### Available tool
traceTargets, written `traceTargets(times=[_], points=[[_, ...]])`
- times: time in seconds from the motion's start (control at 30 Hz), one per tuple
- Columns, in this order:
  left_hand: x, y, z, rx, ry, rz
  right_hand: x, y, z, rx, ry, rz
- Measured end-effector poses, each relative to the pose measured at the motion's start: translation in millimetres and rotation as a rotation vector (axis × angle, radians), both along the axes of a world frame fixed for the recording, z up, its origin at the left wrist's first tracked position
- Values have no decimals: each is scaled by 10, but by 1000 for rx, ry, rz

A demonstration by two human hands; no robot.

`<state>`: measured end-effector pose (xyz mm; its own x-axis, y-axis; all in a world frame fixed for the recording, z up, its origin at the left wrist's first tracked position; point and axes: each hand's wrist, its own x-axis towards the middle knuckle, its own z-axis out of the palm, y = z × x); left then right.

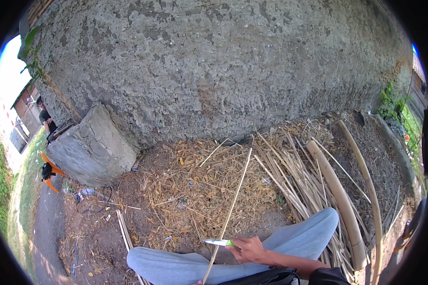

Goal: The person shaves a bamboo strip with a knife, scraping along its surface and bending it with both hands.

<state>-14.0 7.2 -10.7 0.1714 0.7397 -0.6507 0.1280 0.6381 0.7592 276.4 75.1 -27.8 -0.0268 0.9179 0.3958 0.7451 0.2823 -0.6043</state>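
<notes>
Head view: right hand (248, 249) gripped knife (215, 242) across strip (233, 202); left hand (198, 283) cropped, couldn't tell grip; stick pile (295, 185), poles (340, 202) lay right, block (97, 149) left.

The ground (100, 259) is brown soil, and dry shavings (214, 187) with yellow leaves (181, 161) cover its middle. On the right there lies a heap of strips (297, 183), then a thick pole (337, 199) and a thin pole (364, 173). On the left are lying long sticks (124, 230), litter (87, 191) and, at the far side, a grey block (97, 147).
</notes>
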Motion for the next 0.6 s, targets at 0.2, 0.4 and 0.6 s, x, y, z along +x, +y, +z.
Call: traceTargets(times=[0.2, 0.4, 0.6], points=[[-16, -45, -31, 8, 1, 20, 294, 397, -201, 44, -116, -136], [-124, -95, -205, 60, -13, -34, 264, 359, -193, -39, -48, -199], [-46, -31, -32, 12, -14, 15, -32, 96, -122, -75, -11, -37]])
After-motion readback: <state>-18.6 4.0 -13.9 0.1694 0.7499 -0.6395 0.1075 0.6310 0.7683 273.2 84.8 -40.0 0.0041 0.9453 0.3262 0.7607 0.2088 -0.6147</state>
